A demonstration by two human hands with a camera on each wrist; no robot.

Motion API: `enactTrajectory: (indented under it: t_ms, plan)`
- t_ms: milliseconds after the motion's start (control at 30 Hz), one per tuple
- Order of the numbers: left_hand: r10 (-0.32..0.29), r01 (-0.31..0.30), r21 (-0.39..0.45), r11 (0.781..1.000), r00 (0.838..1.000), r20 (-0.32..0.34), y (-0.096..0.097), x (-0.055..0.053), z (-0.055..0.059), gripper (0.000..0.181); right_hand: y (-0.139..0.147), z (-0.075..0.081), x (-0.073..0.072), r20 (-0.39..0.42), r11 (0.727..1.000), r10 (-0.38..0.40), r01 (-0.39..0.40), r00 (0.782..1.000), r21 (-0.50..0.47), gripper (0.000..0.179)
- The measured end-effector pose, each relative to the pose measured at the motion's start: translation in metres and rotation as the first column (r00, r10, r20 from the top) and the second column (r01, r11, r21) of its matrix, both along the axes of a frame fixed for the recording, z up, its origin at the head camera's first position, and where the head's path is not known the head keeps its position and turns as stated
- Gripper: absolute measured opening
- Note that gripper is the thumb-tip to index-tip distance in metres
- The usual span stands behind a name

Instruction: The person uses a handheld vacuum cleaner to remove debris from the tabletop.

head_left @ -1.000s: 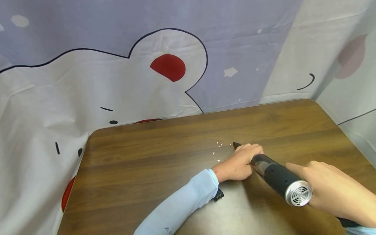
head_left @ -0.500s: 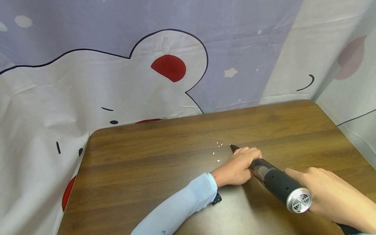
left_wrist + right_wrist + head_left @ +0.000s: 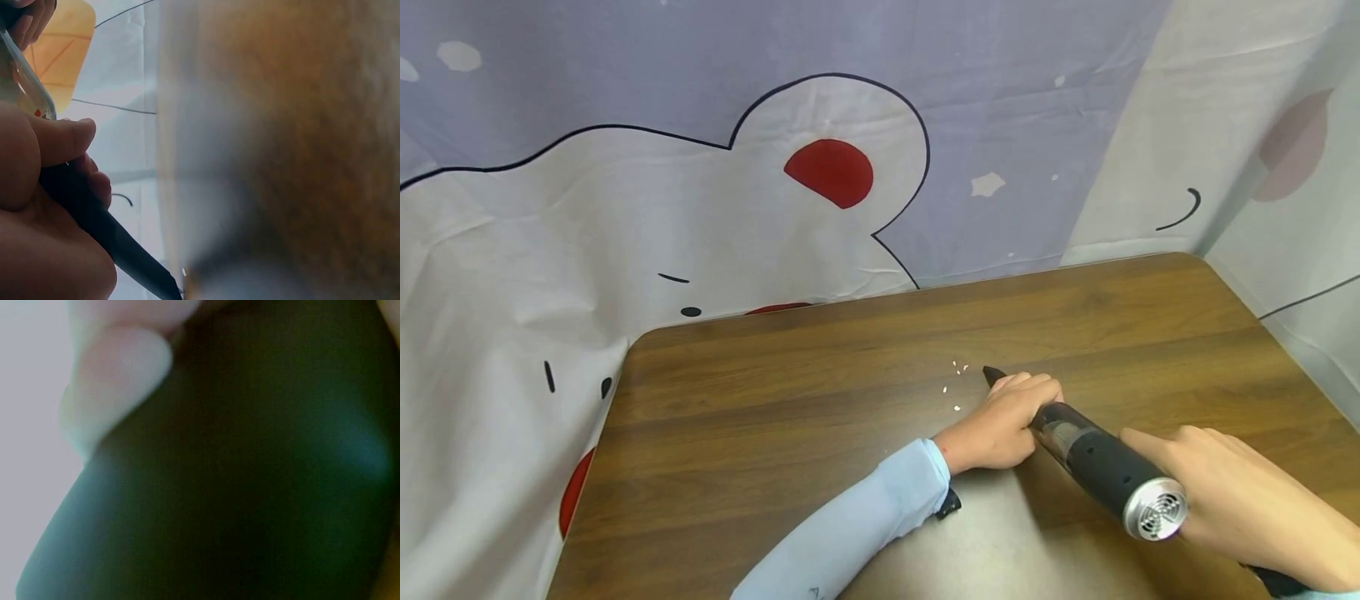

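A black handheld vacuum cleaner [image 3: 1112,468] with a clear dust chamber and a silver vented end slants across the right half of the head view. My right hand [image 3: 1240,492] grips its body near the vented end. Toward the front, my left hand [image 3: 1003,423] holds the narrow black nozzle [image 3: 109,231], fingers and thumb wrapped round it in the left wrist view. The nozzle tip is low over the table, just right of several white grains [image 3: 957,387]. In the right wrist view the dark vacuum body [image 3: 237,475] fills most of the picture, with blurred fingertips [image 3: 125,369] against it.
The brown wooden table [image 3: 760,433] spreads under both hands, its rounded far corners showing. A printed curtain [image 3: 625,225] hangs along the back and sides, close to the table edges. My left sleeve [image 3: 857,517] crosses the near part of the table.
The nozzle tip has moved slightly left with both hands following. The rightmost white grain, beside the tip earlier, no longer shows; the other grains lie where they were.
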State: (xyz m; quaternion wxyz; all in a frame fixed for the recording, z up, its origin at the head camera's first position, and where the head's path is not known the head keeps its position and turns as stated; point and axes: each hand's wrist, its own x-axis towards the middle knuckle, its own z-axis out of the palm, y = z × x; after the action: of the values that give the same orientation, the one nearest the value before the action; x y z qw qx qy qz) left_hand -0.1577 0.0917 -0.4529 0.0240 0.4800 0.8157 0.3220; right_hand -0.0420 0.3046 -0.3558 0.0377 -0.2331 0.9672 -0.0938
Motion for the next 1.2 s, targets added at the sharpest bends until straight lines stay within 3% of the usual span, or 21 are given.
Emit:
enactTrajectory:
  t_ms: [133, 300, 467, 700, 900, 1200]
  plan:
    - [0.004, -0.004, -0.008, 1.0, 1.0, 0.013, -0.001, -0.001, 0.001, 0.041, -0.001, 0.0, -0.001, 0.009, 1.0, 0.001, -0.001, 1.0, -0.003, 0.044]
    - [0.027, -0.026, -0.019, 0.999, 0.999, 0.028, -0.004, 0.006, 0.003, 0.038, -0.001, 0.001, 0.001, 0.011, 0.999, 0.022, -0.022, 1.0, -0.027, 0.046]
    - [0.053, -0.053, -0.007, 0.999, 0.998, 0.019, -0.007, 0.017, 0.006, 0.037, 0.001, 0.002, 0.004, 0.045, 0.998, 0.046, -0.044, 0.998, -0.037, 0.049]
    - [0.094, -0.094, -0.02, 0.995, 0.995, 0.022, -0.012, 0.036, 0.01, 0.034, 0.005, 0.001, 0.01, -0.035, 0.983, 0.158, -0.16, 0.987, -0.088, 0.055]
    - [0.121, -0.12, -0.022, 0.992, 0.992, 0.03, -0.018, 0.051, 0.013, 0.035, 0.007, 0.0, 0.012, 0.041, 0.957, 0.228, -0.217, 0.973, -0.192, 0.056]
    - [0.15, -0.15, 0.008, 0.989, 0.989, 0.013, -0.028, 0.058, 0.011, 0.036, 0.001, -0.002, 0.012, 0.024, 0.968, 0.22, -0.215, 0.975, -0.131, 0.06]
